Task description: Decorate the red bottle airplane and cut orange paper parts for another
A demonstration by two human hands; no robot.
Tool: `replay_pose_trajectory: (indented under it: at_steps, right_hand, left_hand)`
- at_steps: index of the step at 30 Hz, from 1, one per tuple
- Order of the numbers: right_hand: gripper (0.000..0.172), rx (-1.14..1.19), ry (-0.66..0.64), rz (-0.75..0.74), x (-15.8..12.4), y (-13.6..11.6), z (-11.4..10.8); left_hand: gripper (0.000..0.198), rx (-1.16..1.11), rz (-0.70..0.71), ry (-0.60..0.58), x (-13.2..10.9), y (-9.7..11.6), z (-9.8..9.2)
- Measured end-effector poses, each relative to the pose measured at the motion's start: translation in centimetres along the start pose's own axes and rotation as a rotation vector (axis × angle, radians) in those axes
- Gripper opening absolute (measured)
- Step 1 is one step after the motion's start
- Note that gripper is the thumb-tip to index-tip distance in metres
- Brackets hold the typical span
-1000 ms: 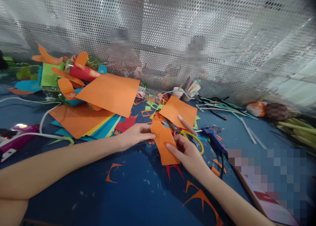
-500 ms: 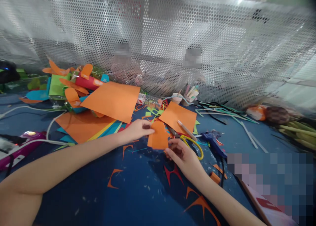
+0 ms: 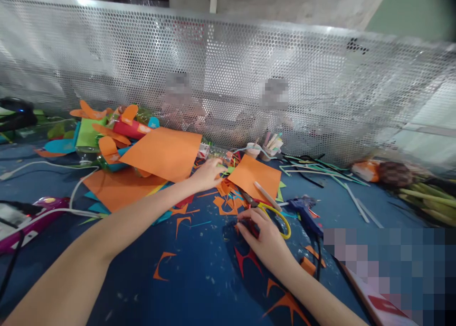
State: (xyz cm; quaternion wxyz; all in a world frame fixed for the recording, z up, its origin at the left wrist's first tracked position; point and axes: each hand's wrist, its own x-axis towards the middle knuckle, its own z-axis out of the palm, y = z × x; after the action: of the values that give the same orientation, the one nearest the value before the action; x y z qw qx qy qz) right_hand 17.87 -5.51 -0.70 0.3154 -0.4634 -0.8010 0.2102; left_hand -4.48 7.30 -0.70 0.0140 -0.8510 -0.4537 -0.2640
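My left hand (image 3: 209, 175) reaches over paper scraps beside a clear plastic bottle (image 3: 221, 153), its fingers apart and no paper showing in them. My right hand (image 3: 261, 228) hovers low over the blue table, half curled, with a small gap between thumb and fingertips and nothing visible between them. Close by it lie yellow-handled scissors (image 3: 280, 219), their blades partly over the scraps. Orange cut-out scraps (image 3: 227, 206) lie between my hands. Behind the scissors is a square orange sheet (image 3: 254, 174) with a white pen-like stick (image 3: 267, 196) on it.
At left, a large orange sheet (image 3: 166, 153) leans against paper-decorated bottles (image 3: 128, 128). A blue glue gun (image 3: 302, 205) lies at right, near thin strips (image 3: 331, 172). Cups of sticks (image 3: 272, 145) stand before a perforated metal panel (image 3: 231, 55). A purple power strip (image 3: 39, 221) is at far left.
The rounded orange paper piece between my hands is gone from view, uncovering the scraps. My left hand has moved away towards the bottle. My right hand stays nearly in place.
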Motion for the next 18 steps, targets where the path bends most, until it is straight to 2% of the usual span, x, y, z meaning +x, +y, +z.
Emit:
replay_pose_trajectory:
  at_steps: [3, 6, 8, 11, 15, 18]
  right_hand:
    - [0.011, -0.042, -0.011, -0.016, 0.0, 0.1, 0.0]
    - [0.012, -0.065, -0.017, -0.03, 0.0, 0.4, 0.2]
    - [0.015, -0.082, -0.016, -0.046, 0.0, 0.9, 0.4]
    - [0.023, -0.106, -0.006, -0.074, 0.0, 1.6, 0.6]
    - [0.031, -0.1, 0.023, -0.09, 0.1, 2.4, 0.8]
    - [0.02, -0.025, 0.074, -0.041, 0.1, 2.5, 1.0]
  left_hand:
    - [0.027, 0.036, 0.133, -0.059, 1.1, 1.5, 1.0]
    - [0.017, 0.079, 0.176, -0.059, 2.5, 2.3, 1.4]
    - [0.019, 0.1, 0.185, -0.03, 3.3, 2.4, 1.1]
    - [0.023, 0.119, 0.176, 0.062, 3.5, 2.3, -0.5]
    - [0.028, 0.136, 0.173, 0.18, 1.3, 2.9, -3.3]
    - [0.027, 0.234, 0.353, 0.221, -2.2, 4.2, -4.3]
